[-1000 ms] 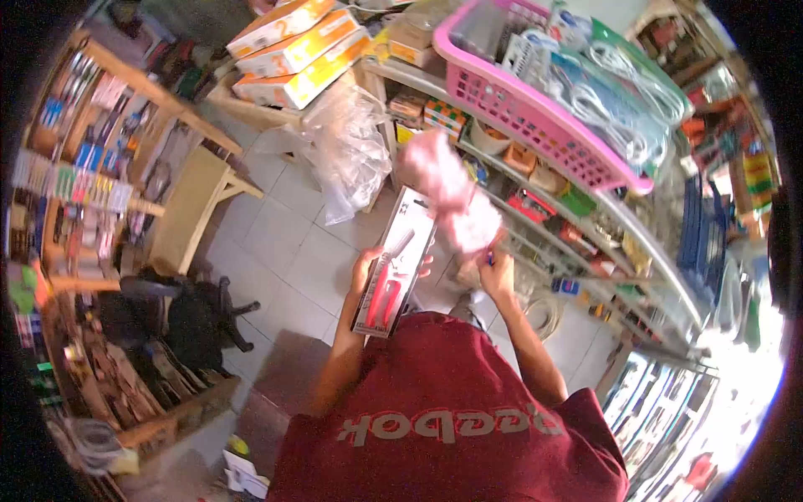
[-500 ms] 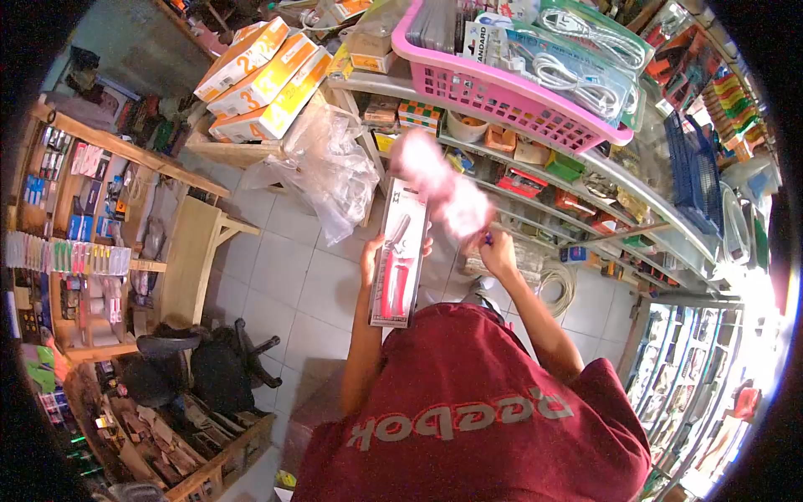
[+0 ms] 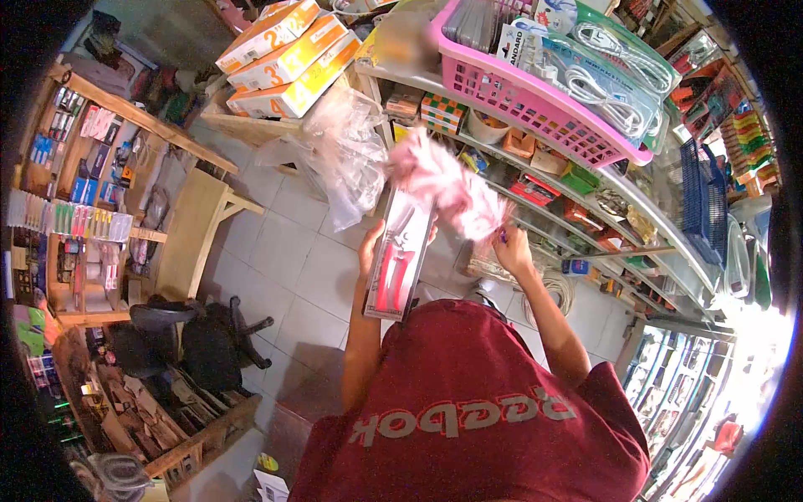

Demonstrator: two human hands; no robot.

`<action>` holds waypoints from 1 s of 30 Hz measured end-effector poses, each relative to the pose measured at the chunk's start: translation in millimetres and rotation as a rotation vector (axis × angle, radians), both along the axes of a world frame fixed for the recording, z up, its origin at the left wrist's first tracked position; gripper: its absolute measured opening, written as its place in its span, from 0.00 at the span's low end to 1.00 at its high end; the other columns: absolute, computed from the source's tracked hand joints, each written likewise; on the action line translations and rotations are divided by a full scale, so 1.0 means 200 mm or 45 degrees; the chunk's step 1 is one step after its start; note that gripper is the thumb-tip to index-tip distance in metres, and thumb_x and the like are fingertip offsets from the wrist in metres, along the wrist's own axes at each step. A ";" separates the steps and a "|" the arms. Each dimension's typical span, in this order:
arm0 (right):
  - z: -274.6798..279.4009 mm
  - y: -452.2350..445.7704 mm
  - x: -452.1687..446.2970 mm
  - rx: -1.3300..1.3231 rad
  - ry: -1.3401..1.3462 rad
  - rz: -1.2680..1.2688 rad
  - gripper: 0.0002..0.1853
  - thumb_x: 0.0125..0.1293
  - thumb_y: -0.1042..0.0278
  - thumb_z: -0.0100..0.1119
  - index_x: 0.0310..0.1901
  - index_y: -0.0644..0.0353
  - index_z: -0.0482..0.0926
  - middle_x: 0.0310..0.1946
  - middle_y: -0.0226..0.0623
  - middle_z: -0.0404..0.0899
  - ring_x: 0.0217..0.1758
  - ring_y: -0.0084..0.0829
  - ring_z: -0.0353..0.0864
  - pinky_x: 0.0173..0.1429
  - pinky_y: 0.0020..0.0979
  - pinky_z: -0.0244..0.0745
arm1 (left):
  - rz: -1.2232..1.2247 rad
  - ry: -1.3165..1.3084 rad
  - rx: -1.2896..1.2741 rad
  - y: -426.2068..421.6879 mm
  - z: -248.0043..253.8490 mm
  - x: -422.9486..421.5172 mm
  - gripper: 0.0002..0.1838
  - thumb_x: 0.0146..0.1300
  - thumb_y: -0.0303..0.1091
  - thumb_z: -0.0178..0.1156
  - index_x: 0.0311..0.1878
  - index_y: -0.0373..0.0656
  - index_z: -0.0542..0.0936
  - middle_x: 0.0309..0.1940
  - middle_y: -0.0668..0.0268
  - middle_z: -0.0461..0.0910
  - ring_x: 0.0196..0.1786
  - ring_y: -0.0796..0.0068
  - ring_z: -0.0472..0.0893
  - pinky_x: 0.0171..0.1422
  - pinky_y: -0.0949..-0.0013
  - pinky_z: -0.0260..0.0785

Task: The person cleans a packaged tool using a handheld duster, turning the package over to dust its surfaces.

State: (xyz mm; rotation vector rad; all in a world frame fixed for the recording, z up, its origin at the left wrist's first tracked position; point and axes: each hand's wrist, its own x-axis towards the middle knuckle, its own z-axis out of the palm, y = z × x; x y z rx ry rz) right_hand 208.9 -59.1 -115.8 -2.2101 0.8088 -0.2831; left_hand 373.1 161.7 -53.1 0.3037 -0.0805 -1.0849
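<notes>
My left hand [image 3: 372, 245] is closed round the edges of a long flat package [image 3: 399, 255], which shows a red-handled cutting tool inside. In my right hand [image 3: 512, 251] is the purple handle end of a fluffy pink duster [image 3: 447, 184]. The duster's head stretches up and to the left, and its fluff lies at the upper end of the package. Whether the fluff presses on the package cannot be made out.
A pink basket [image 3: 535, 100] of packaged cords stands on the shelf ahead. Orange and white boxes [image 3: 293, 92] and a clear plastic bag [image 3: 339, 159] are at the upper left. A black chair [image 3: 213, 343] lies left, near wooden shelving [image 3: 150, 109].
The duster's head has shifted slightly and looks less blurred. The package now tilts a little more and sits slightly differently in my left hand. The surroundings have shifted in view.
</notes>
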 end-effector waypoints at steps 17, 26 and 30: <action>0.07 -0.14 -0.25 -0.023 0.191 0.361 0.16 0.44 0.63 0.59 0.38 0.55 0.82 0.30 0.48 0.81 0.35 0.50 0.80 0.42 0.44 0.76 | 0.026 0.011 0.083 -0.28 -0.10 -0.08 0.28 0.65 0.50 0.49 0.60 0.38 0.69 0.52 0.54 0.75 0.55 0.55 0.76 0.62 0.50 0.67; 0.22 -0.26 -0.35 -0.218 0.187 0.508 0.10 0.46 0.64 0.59 0.29 0.59 0.78 0.24 0.47 0.78 0.30 0.51 0.78 0.35 0.48 0.72 | -0.071 -0.083 0.077 -0.43 -0.18 -0.04 0.28 0.64 0.51 0.50 0.60 0.40 0.69 0.51 0.55 0.75 0.54 0.56 0.76 0.58 0.51 0.70; 0.21 -0.31 -0.43 -0.360 0.235 0.619 0.07 0.46 0.67 0.56 0.28 0.59 0.76 0.22 0.48 0.77 0.30 0.52 0.78 0.34 0.49 0.71 | -0.089 -0.088 0.032 -0.50 -0.16 -0.10 0.28 0.64 0.52 0.50 0.60 0.41 0.69 0.51 0.56 0.75 0.54 0.56 0.76 0.57 0.52 0.71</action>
